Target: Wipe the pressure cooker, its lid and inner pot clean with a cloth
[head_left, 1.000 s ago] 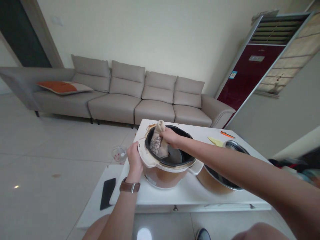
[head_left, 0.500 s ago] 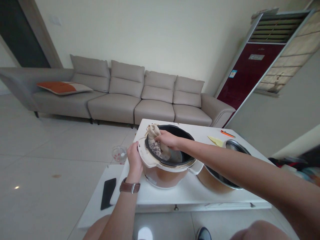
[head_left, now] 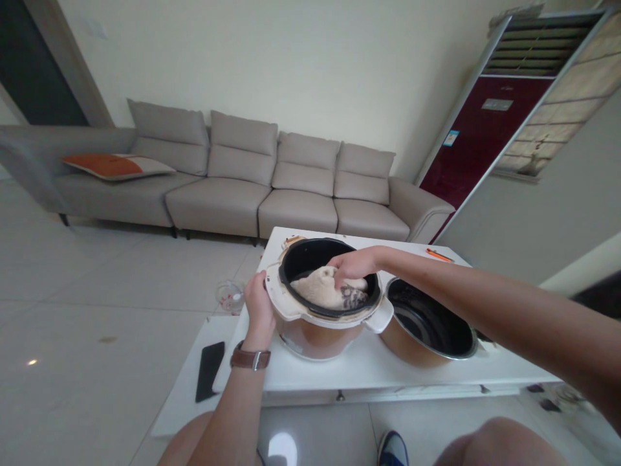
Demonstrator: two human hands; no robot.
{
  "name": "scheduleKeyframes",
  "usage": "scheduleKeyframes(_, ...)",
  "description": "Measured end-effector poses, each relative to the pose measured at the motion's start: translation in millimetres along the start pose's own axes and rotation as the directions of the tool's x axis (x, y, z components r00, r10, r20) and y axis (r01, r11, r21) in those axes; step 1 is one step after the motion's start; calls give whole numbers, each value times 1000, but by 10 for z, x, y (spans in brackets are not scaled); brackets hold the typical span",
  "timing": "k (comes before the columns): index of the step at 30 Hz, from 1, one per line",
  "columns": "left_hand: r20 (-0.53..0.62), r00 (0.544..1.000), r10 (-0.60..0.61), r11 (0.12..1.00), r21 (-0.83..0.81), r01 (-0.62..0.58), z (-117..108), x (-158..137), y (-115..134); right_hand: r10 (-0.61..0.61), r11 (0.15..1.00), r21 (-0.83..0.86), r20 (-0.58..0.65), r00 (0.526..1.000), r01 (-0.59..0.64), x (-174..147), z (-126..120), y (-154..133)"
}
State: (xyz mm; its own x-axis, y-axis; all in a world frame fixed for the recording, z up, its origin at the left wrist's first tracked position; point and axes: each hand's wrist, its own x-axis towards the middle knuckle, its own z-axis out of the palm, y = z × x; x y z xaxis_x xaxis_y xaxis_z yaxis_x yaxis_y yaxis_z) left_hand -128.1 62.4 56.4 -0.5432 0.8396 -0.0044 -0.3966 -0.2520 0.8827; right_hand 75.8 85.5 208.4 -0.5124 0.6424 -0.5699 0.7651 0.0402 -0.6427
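On the white table stands a cooker [head_left: 315, 340] with a white rim, side lugs and a black inside; it looks like an electric pressure cooker. My left hand [head_left: 259, 304] is closed on the left side of its rim, the fingers partly hidden. Inside the opening, my right hand [head_left: 356, 264] presses a beige cloth [head_left: 317, 288] with dark stains against the inner wall on the near right side. Just right of the cooker sits a separate inner pot [head_left: 431, 317], dark inside with a shiny metal rim, partly behind my right forearm.
A black phone-like slab [head_left: 210, 371] lies on a lower white surface at left. A clear bowl [head_left: 229, 296] is beyond it. An orange pen-like object [head_left: 439, 255] lies on the table [head_left: 310, 378] at the far right. A grey sofa [head_left: 295, 210] stands behind.
My right hand has carried the cloth from the left side of the cooker's inside to the right and nearer side. My left hand stays on the rim. The view has shifted slightly.
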Motion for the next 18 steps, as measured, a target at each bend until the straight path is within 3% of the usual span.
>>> scheduleKeyframes(5,10,1000,2,1000,-7,-2,-2,-6,-9,-52,954,-295,-13,999,46,-183,-156,3)
scheduleKeyframes(10,14,1000,-17,999,-39,17,-3,-8,-17,75,906,-422,109,991,-22,-292,-129,-26)
scheduleKeyframes(15,29,1000,11,1000,-12,-11,-20,1,-37,-5,759,-650,-61,998,-36,-330,-160,-33)
scheduleKeyframes(18,24,1000,19,1000,8,-19,-27,4,-38,42,721,-689,-62,997,-73,-332,-152,-7)
